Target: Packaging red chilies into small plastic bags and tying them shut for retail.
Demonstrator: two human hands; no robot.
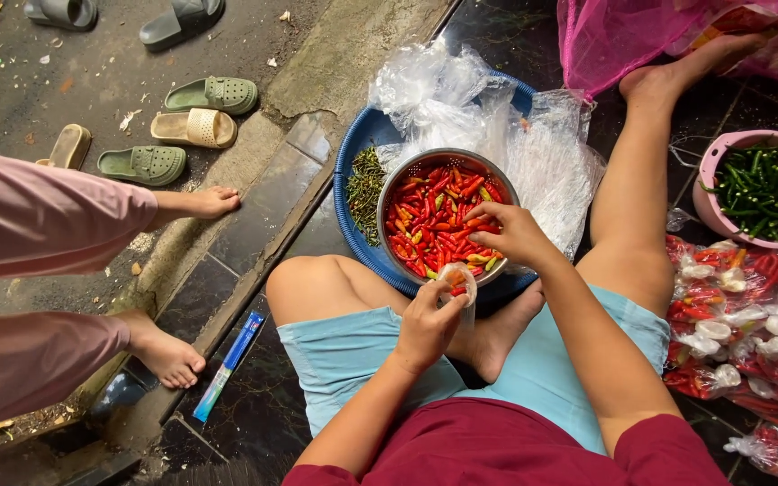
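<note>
I sit on a dark tiled floor with a metal colander [395, 183] full of red, orange and green chillies [434, 216] in front of me. It rests in a blue basket [346, 189] that also holds green stems and clear plastic. My right hand [511, 232] reaches into the colander and pinches chillies at its near right side. Just below the colander's near rim, my left hand [427, 326] holds a small clear plastic bag [459, 281] open, with a few chillies inside.
Several filled, knotted bags of red chillies [740, 324] lie at my right. A pink bowl of green chillies [758, 184] stands beyond them. Another person's pink-clad legs and bare feet [168, 355] rest at the left. Sandals [195, 126] lie on the concrete; a blue packet [231, 364] lies beside my knee.
</note>
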